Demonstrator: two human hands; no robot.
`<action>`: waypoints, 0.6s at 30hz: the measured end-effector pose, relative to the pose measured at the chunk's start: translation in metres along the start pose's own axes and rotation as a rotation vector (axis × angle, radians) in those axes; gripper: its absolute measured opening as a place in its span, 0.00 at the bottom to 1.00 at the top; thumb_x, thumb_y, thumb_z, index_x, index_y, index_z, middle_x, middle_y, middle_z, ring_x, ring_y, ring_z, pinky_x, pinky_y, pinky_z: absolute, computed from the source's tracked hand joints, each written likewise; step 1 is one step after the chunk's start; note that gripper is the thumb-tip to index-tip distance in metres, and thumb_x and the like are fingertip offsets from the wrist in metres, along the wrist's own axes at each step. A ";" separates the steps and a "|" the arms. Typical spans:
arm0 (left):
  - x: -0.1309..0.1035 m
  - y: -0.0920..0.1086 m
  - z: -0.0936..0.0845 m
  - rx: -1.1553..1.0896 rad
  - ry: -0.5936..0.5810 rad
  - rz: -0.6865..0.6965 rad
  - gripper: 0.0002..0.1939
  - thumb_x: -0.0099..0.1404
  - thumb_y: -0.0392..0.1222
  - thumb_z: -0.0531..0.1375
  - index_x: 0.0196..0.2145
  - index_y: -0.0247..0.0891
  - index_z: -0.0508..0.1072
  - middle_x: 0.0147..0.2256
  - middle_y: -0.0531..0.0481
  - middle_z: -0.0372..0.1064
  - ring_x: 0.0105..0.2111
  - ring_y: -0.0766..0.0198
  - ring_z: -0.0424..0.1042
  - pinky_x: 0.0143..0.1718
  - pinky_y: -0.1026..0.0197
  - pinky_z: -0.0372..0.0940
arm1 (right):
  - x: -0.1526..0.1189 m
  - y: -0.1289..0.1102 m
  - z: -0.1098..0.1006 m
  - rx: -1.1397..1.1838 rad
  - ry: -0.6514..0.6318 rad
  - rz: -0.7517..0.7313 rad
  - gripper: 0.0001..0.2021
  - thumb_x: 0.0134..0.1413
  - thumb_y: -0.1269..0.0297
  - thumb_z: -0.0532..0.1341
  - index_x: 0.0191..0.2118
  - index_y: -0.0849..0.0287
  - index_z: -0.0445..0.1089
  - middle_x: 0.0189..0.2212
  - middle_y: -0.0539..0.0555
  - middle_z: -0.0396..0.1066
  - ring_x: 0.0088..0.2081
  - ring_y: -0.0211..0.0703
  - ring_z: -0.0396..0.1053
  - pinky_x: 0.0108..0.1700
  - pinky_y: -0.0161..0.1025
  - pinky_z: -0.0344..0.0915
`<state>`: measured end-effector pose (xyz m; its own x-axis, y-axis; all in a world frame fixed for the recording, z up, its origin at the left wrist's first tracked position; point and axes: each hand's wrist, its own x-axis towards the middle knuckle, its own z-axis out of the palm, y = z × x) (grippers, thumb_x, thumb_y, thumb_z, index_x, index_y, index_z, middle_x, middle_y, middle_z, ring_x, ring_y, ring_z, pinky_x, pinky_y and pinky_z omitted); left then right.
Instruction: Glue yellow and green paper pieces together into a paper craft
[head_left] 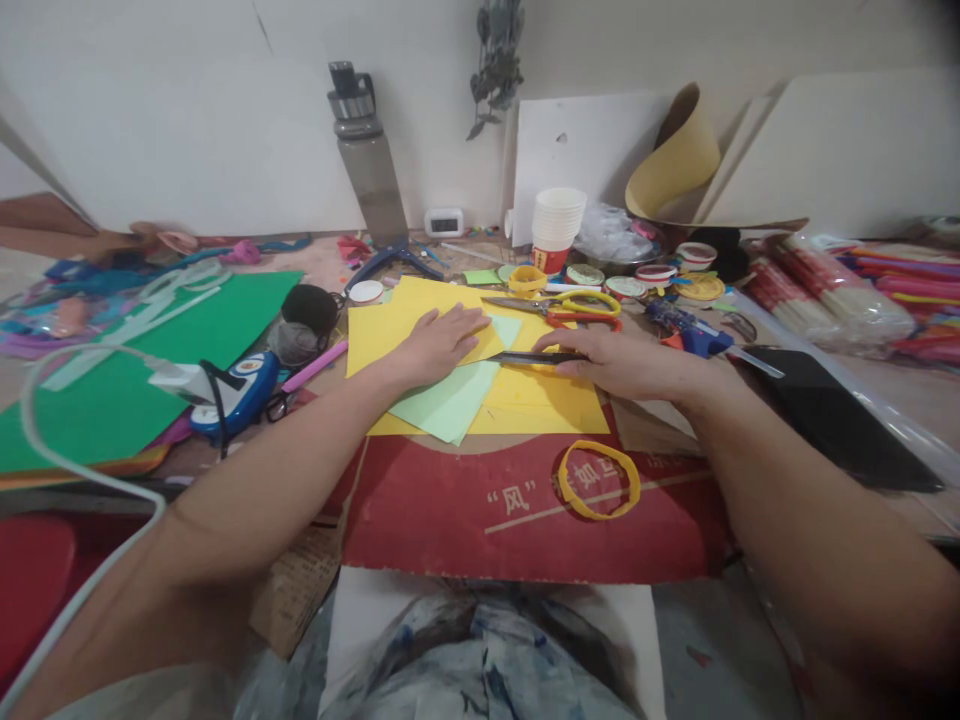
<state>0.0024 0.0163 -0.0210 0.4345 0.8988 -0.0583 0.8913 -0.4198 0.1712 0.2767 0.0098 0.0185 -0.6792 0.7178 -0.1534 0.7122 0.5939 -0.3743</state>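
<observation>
My left hand (444, 343) lies flat, fingers stretched, on a sheet of yellow paper (375, 335). Partly under that sheet is a pale green paper piece (450, 405), with another green corner showing near my fingertips. In my right hand (611, 362) is a slim black utility knife (536, 357), gripped with its narrow tip pointing left toward my left hand. The knife lies low over the yellow paper. Just beyond it rest yellow-handled scissors (585, 302) and a red-orange handle. A yellow ring (598, 480) sits nearer me on the red cardboard (450, 510).
A grey bottle (371, 180) and stacked paper cups (557, 230) stand along the wall. Green sheets (247, 320) and a blue device (234, 398) with a white cable are on the left. A blue glue gun (690, 330) and a black phone-like slab (832, 415) lie right.
</observation>
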 end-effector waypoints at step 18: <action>-0.012 -0.005 -0.015 0.045 -0.153 0.005 0.28 0.75 0.50 0.34 0.71 0.54 0.43 0.72 0.59 0.30 0.72 0.55 0.29 0.67 0.38 0.28 | 0.000 -0.008 0.001 -0.064 0.130 -0.023 0.20 0.63 0.60 0.53 0.57 0.55 0.71 0.54 0.56 0.73 0.52 0.50 0.71 0.53 0.44 0.66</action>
<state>-0.0089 0.0091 -0.0064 0.4502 0.8686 -0.2072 0.8927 -0.4321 0.1280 0.2711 0.0048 0.0202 -0.6696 0.7423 -0.0243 0.7094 0.6295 -0.3171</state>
